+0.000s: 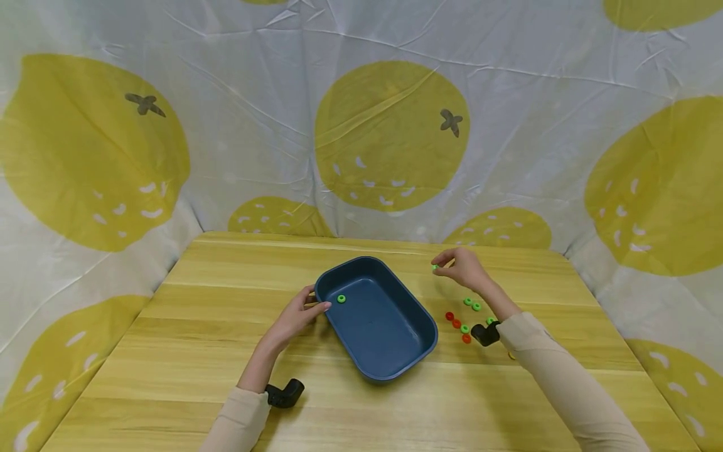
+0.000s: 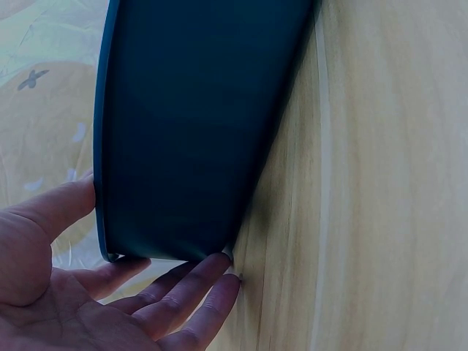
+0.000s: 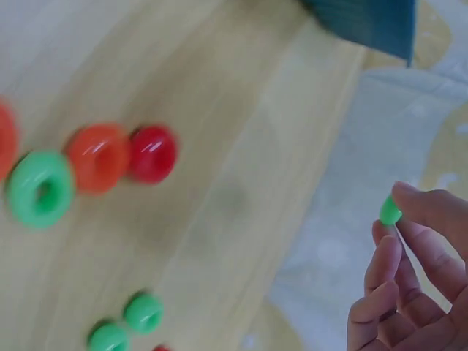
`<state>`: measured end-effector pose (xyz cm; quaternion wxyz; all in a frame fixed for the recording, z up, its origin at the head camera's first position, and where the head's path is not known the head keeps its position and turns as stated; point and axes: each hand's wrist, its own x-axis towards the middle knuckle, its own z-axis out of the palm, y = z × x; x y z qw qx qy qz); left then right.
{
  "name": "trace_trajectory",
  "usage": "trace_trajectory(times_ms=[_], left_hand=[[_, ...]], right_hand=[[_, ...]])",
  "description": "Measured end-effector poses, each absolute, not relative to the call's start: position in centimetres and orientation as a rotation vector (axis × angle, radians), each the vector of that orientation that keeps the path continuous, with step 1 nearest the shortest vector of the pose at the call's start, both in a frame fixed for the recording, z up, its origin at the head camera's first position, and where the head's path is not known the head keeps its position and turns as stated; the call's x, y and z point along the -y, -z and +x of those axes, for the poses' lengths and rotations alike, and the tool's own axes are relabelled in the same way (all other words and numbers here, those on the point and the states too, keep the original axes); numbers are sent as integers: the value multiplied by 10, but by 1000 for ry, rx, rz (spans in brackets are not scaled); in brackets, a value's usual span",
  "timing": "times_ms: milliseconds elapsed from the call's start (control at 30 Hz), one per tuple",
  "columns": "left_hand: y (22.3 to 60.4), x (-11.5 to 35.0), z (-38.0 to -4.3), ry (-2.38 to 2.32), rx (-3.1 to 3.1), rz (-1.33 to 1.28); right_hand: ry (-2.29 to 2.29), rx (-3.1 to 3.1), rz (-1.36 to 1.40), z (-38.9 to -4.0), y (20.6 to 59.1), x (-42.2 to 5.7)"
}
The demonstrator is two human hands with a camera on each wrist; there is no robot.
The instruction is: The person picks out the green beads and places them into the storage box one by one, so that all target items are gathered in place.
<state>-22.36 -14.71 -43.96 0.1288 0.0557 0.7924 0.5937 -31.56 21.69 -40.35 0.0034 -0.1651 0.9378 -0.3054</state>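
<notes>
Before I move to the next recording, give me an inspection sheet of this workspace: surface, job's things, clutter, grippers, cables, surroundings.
Surface: wood-grain table.
Job's things: blue tub with one green ring inside; right of it, loose green rings, red rings, orange rings and a yellow piece, mostly hidden by the right sleeve.
Clutter: nothing seen.
Grippers: left hand grips the tub's rim; right hand pinches another green ring above the table.
Cables: nothing seen.
Surroundings: creased fruit-print cloth behind and beside the table.
</notes>
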Motion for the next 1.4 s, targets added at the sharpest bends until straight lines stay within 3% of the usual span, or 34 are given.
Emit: trace_trajectory(times_ms=[600,1133,1400], left_hand=[[441,147,-223,-1717,-2329,154],[440,147,-223,-1725,-2329,144],[440,147,-223,-1728,-2312,145]], right_hand=[[1354,-2642,-543,-313,372,-129],[1117,-2712,-900,-314,411,-69],[920,-2754,-877,-312,433,-52]])
